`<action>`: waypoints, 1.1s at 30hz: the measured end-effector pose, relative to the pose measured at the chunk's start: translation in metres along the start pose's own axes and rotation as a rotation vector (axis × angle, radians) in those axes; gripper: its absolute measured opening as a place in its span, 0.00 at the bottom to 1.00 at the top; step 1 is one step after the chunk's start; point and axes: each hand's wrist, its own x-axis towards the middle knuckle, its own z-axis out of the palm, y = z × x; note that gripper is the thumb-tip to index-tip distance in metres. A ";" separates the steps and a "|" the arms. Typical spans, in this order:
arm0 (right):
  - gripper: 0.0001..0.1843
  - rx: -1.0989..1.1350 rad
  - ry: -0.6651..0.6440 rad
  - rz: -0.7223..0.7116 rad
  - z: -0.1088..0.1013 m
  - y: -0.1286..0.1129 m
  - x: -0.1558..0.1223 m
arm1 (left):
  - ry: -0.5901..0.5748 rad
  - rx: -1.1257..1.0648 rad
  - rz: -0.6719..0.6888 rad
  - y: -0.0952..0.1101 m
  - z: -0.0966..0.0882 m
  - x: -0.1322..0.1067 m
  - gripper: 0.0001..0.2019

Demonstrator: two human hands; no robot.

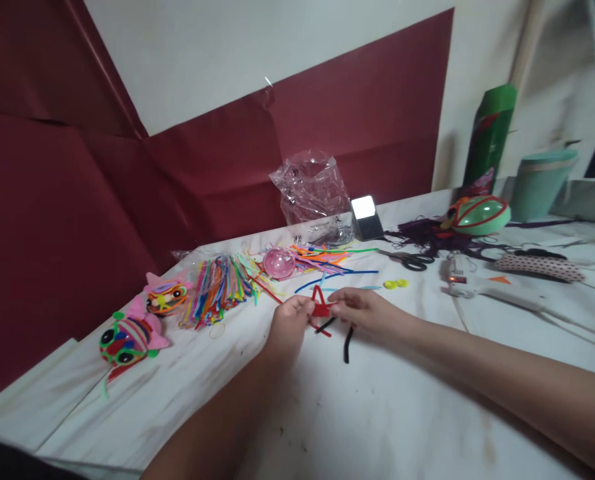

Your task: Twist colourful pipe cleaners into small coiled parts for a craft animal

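Pinching the red strip [321, 311] over the bench [402, 407], left hand [293, 320] and right hand [361, 311] each draw the grip tight on one side, seemingly steadying its bend; nearer than it, a black strip [347, 348] sits handy.

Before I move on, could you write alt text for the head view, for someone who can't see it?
A person's left hand and right hand hold a bent red strip between them over a white table. Bundled colourful strips and two big-eyed craft figures lie to the left, scissors and a white glue gun to the right.
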 end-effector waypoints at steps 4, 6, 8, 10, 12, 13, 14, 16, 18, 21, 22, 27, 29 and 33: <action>0.13 -0.007 -0.055 0.033 0.011 -0.003 -0.007 | -0.009 -0.003 -0.046 0.007 0.010 -0.008 0.09; 0.13 -0.065 -0.029 0.026 0.011 0.000 -0.007 | -0.025 0.036 -0.059 0.008 0.009 -0.007 0.08; 0.12 -0.098 -0.009 0.006 0.010 0.004 -0.008 | -0.050 0.077 -0.068 0.007 0.008 -0.007 0.07; 0.13 -0.109 -0.038 -0.005 0.010 0.007 -0.008 | -0.065 0.136 -0.041 0.005 0.009 -0.008 0.07; 0.14 -0.130 -0.086 -0.026 0.011 0.008 -0.009 | -0.072 0.195 0.007 0.003 0.010 -0.012 0.07; 0.14 -0.156 -0.100 -0.038 0.011 0.008 -0.010 | -0.077 0.216 0.027 0.002 0.011 -0.014 0.07; 0.14 -0.188 -0.103 -0.048 0.012 0.007 -0.010 | -0.088 0.224 0.033 0.001 0.011 -0.016 0.07; 0.15 -0.242 -0.095 -0.058 0.012 0.006 -0.012 | -0.130 0.244 0.044 0.000 0.011 -0.018 0.08; 0.16 -0.240 -0.121 -0.063 0.012 0.004 -0.012 | -0.174 0.295 0.082 0.002 0.009 -0.021 0.09; 0.18 -0.206 -0.163 -0.064 0.009 0.001 -0.012 | -0.188 0.349 0.140 0.007 0.007 -0.024 0.10; 0.18 -0.203 -0.177 -0.058 0.007 0.001 -0.012 | -0.186 0.357 0.150 0.009 0.006 -0.025 0.10; 0.21 -0.147 -0.269 0.040 0.002 -0.003 -0.013 | -0.252 0.324 0.136 0.016 0.002 -0.025 0.10; 0.21 -0.144 -0.287 0.040 0.001 -0.007 -0.014 | -0.315 0.281 0.104 0.018 0.000 -0.023 0.10; 0.21 -0.163 -0.287 -0.014 0.004 -0.013 -0.016 | -0.394 0.197 0.052 0.016 -0.001 -0.019 0.09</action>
